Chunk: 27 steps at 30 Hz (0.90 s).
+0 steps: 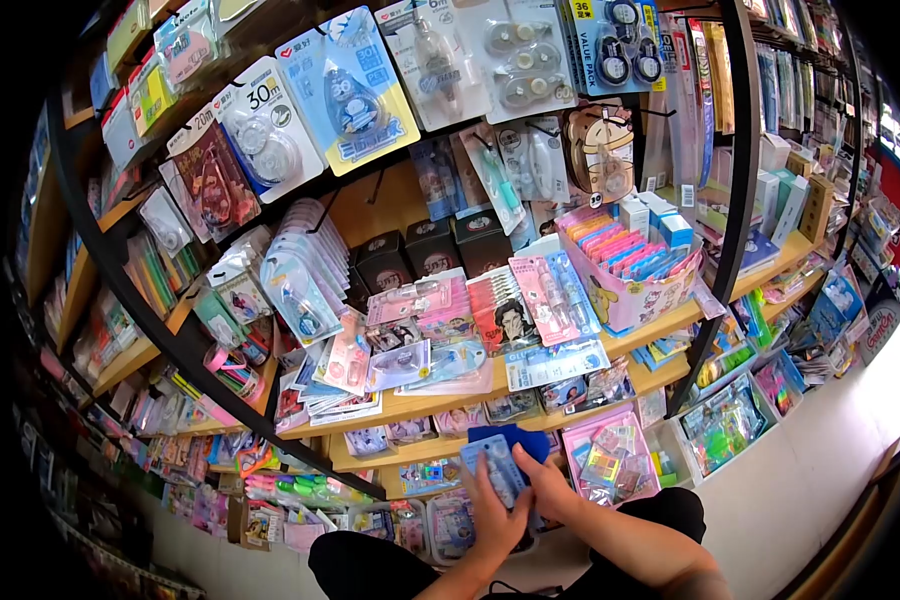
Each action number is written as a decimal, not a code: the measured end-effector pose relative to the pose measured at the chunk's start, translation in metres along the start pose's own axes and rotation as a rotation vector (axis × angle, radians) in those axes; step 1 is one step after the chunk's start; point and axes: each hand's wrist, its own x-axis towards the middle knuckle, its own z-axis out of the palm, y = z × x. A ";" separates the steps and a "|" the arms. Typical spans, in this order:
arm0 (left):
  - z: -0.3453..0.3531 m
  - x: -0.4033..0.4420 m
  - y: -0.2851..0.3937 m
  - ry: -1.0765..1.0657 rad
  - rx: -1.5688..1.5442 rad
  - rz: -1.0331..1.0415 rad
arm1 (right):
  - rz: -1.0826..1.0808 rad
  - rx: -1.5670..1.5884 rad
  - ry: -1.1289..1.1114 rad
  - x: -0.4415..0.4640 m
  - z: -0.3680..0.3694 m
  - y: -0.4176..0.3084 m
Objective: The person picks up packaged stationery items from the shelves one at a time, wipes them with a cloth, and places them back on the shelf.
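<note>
Low in the middle of the view, my left hand (494,515) is closed on a light-blue blister pack (494,468) with pale printing. Beside it my right hand (548,487) has its fingers closed at the pack's right edge, its thumb near a dark-blue item (515,437) behind the pack. Whether that item is cloth or card I cannot make out. Both hands are in front of the lower shelf, just above my knees. Flat carded packs (428,352) in pink, white and blue lie in a pile on the shelf above them.
Carded tape packs (355,95) hang from hooks overhead. A pink box (625,290) of bright packets and several dark boxes (432,252) stand on the wooden shelf (660,330). Black metal uprights (735,180) frame it. Below are bins, including a pink tray (656,468), and pale floor (790,490).
</note>
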 end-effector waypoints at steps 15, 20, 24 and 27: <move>-0.063 0.120 -0.005 0.071 -0.214 0.147 | 0.033 -0.566 -0.392 -0.019 0.000 0.002; -0.082 0.220 0.005 0.160 0.016 0.082 | 0.018 -0.479 -0.327 -0.001 -0.012 0.007; -0.075 0.283 -0.001 -0.050 0.264 -0.004 | -0.020 -0.490 -0.329 0.022 -0.029 0.015; -0.071 0.305 0.008 -0.373 0.512 0.082 | -0.070 -0.515 -0.328 0.033 -0.036 0.015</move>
